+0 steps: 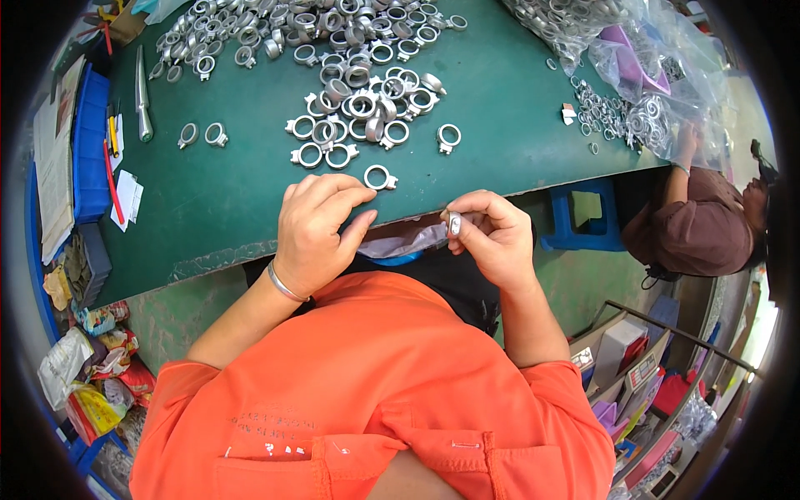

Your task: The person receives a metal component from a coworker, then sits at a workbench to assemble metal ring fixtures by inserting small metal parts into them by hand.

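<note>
My right hand (pixel 498 242) pinches a small silver metal ring (pixel 455 223) between thumb and fingers, just off the table's front edge. The ring is seen edge-on, and my fingers cover part of it. My left hand (pixel 321 225) rests at the table edge with thumb and index finger apart and nothing between them. Close by its index fingertip, a single metal ring (pixel 380 177) with a small knob lies flat; I cannot tell whether they touch. Beyond it is a loose cluster of similar rings (pixel 362 106), with one ring (pixel 448 138) lying alone to the right.
A large heap of rings (pixel 333 29) covers the far side of the green table (pixel 242 125). A tapered metal rod (pixel 142 96) and a blue bin (pixel 91 142) are at left. Plastic bags and smaller rings (pixel 604 112) lie at right, beside another person (pixel 700 217) and a blue stool (pixel 583 225).
</note>
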Available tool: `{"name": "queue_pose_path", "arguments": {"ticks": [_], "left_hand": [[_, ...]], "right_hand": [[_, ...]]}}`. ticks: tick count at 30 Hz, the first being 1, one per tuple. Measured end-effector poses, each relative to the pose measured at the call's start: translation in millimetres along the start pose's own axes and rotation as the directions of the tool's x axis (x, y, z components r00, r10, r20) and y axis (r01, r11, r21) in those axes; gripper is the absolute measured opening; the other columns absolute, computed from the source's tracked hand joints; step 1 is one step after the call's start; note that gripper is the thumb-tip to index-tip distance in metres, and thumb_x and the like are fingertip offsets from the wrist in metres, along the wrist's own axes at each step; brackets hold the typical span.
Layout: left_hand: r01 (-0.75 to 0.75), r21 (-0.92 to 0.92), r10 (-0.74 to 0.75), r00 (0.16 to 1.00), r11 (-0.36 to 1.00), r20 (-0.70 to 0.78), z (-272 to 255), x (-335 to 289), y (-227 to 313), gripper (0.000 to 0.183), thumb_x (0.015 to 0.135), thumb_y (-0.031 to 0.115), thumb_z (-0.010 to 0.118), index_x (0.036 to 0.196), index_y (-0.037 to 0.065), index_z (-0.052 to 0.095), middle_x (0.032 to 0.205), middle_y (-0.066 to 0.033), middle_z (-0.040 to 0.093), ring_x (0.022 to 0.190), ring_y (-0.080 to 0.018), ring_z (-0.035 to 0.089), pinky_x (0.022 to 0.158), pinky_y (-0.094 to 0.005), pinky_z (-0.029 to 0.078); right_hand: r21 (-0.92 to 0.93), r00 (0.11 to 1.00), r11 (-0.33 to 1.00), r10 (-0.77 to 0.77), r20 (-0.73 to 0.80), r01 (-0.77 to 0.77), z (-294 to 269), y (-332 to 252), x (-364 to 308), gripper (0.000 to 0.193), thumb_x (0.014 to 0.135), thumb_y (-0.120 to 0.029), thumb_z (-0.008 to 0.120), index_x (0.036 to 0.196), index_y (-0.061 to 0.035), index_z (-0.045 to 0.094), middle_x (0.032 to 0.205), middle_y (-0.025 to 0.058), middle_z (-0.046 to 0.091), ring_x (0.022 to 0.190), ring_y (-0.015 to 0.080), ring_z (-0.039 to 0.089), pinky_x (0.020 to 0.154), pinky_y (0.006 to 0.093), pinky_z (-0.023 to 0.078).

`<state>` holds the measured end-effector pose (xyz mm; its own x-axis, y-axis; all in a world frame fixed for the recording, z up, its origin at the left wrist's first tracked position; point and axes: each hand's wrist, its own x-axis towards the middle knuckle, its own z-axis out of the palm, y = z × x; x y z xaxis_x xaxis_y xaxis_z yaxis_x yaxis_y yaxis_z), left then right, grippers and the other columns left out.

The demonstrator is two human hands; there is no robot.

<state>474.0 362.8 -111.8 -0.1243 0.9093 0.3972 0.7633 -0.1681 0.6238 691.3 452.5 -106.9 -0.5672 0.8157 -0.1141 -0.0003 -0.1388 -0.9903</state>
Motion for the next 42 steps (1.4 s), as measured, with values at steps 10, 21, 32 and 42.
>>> {"name": "queue_pose_path", "arguments": {"ticks": [10,21,32,42], "left_hand": [[-0.167,-0.177,0.172,0.985,0.970,0.013,-2.3,2.3,-0.6,0.025,0.061,0.027,0.082,0.077,0.013,0.069,0.080,0.0037,0.062,0.074,-0.0171,0.053,0.071,-0.0312,0.036],[-0.127,-0.184,0.131,0.991,0.975,0.008,1.7,-2.3,-7.9,0.016,0.062,0.024,0.080,0.070,0.015,0.069,0.076,0.0051,0.060,0.075,-0.0168,0.052,0.072,-0.0320,0.035],[-0.131,-0.154,0.134,0.991,0.979,0.011,2.9,-4.9,-8.3,0.015,0.062,0.022,0.079,0.071,0.015,0.069,0.077,0.0050,0.061,0.078,-0.0173,0.053,0.074,-0.0322,0.035],[-0.182,-0.145,0.184,0.983,0.973,0.004,0.7,0.5,-6.9,0.023,0.058,0.022,0.083,0.073,0.012,0.068,0.076,0.0030,0.060,0.073,-0.0179,0.053,0.070,-0.0323,0.036]], "right_hand": [[-0.060,0.997,0.995,0.077,0.001,-0.076,32.0,5.7,-0.7,0.010,0.081,0.008,0.060,0.089,0.0019,0.062,0.076,0.0021,0.063,0.060,0.0030,0.057,0.052,0.0178,0.046],[-0.324,0.998,0.944,-0.049,0.050,0.063,44.9,14.0,2.4,0.008,0.077,0.006,0.064,0.081,0.0018,0.058,0.071,0.0028,0.059,0.056,0.0026,0.052,0.050,0.0191,0.044],[-0.485,0.897,0.762,-0.423,0.129,0.429,46.9,15.4,6.0,0.015,0.071,0.011,0.065,0.080,0.0019,0.057,0.075,0.0093,0.060,0.058,0.0154,0.058,0.051,0.0261,0.049],[-0.608,0.824,0.583,-0.516,0.235,0.539,39.5,14.6,4.4,0.018,0.068,0.007,0.067,0.081,-0.0004,0.058,0.077,0.0104,0.059,0.064,0.0255,0.061,0.055,0.0323,0.052]]}}
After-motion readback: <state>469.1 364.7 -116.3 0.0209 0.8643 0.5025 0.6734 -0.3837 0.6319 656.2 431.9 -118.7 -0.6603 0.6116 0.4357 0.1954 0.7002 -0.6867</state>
